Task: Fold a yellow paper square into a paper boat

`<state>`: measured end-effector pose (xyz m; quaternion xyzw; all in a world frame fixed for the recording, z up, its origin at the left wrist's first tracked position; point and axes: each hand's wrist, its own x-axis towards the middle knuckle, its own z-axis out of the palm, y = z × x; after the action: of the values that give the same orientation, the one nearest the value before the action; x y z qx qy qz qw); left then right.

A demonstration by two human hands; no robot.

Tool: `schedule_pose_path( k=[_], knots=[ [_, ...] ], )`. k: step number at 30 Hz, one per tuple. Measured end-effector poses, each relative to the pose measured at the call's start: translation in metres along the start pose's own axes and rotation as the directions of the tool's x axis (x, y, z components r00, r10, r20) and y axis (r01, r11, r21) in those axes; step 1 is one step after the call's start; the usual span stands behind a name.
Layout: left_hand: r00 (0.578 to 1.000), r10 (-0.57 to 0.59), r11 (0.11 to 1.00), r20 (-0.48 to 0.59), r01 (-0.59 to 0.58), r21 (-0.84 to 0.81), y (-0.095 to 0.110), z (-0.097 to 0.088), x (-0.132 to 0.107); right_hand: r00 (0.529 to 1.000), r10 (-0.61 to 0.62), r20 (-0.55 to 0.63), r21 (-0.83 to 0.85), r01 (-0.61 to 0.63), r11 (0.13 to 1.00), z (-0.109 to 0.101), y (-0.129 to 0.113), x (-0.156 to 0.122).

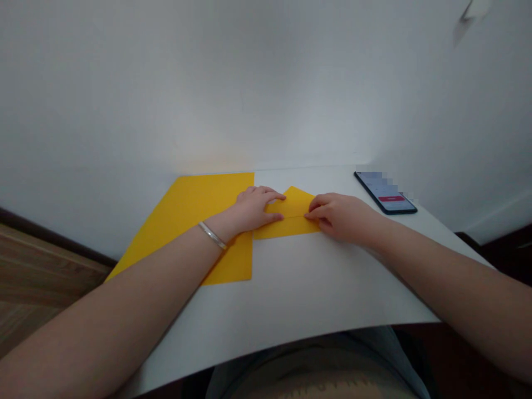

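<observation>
**Holding Folded Yellow Paper [293, 206] With Both Our Hands**

Closest to us, at the bottom, is our brown shirt [307, 382], with letters too blurry to read. Next comes the front edge of the white table [324, 288]. Off to the left, we see a brown wood panel [45, 271] with stripy lines.

We reach both arms over the table. A shiny silver bracelet [213, 235] goes around our left wrist. Our left hand [254, 210] is on the left part of the folded yellow paper, with the thumb and pointer finger spread apart. Our right hand [338, 217] has its fingertips pinched together on the right end.

The folded yellow paper lies on the table between our hands. A line runs across it, and it has a pointy top at the back. Its left end is right by the edge of a big yellow sheet [216, 199], which lies flat under our left arm.

Farther back on the right, a black phone [384, 194] lies face up, with a red button on its screen. Behind everything we see a pale wall [266, 83].
</observation>
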<state>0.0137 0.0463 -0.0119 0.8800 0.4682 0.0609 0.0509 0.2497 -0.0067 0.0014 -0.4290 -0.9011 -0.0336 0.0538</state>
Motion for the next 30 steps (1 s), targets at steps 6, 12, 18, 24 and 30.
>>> schedule_pose_path(
  k=[6,12,18,24,30],
  knots=[
    [1.000,-0.008,0.998,0.018,0.007,0.059,-0.010,0.004,0.001,0.996,0.034,0.077,-0.002,-0.034,0.999,-0.003,0.013,-0.001],
    [0.992,-0.041,0.997,0.121,0.032,0.073,-0.020,0.001,-0.001,0.978,0.144,0.148,-0.043,-0.139,0.989,-0.008,0.023,-0.008],
    [0.980,-0.041,0.999,0.196,0.043,-0.006,-0.034,-0.001,-0.002,0.930,0.334,0.151,-0.117,-0.319,0.940,-0.008,0.034,-0.017],
    [0.966,0.063,0.996,0.251,-0.043,-0.082,-0.046,-0.004,-0.002,0.861,0.459,0.219,-0.190,-0.424,0.886,-0.004,0.046,-0.018],
    [0.953,0.101,0.990,0.285,-0.069,-0.121,-0.051,-0.007,-0.005,0.831,0.498,0.248,-0.253,-0.440,0.862,-0.011,0.042,-0.018]
  ],
)
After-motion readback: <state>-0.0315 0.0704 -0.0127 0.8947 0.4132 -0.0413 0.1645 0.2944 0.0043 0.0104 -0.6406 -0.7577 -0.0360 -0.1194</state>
